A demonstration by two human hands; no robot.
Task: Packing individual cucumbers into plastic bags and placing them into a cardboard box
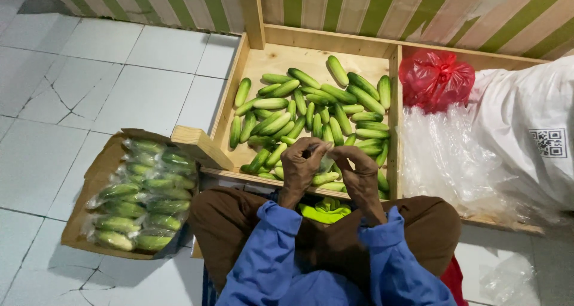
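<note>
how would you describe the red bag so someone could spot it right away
Start at the wooden tray of loose cucumbers. Right of its divider, in the far corner, sits the red plastic bag, crumpled. It is the only red bag; the bags beside it are clear or white.

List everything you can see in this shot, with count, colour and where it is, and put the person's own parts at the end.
loose cucumbers: several dozen, green, heaped in the wooden tray's left compartment
wooden tray: one, pale wood, on the floor against the striped wall
bagged cucumbers: about a dozen clear packs, green, in the cardboard box
cardboard box: one, brown, on the white tiles at left
red bag: one, red plastic, right compartment
clear plastic bags: a loose pile, transparent, right compartment
white sack: one, white, far right
left hand: pinching a small clear bag over the tray's front edge
right hand: on the same bag
</note>
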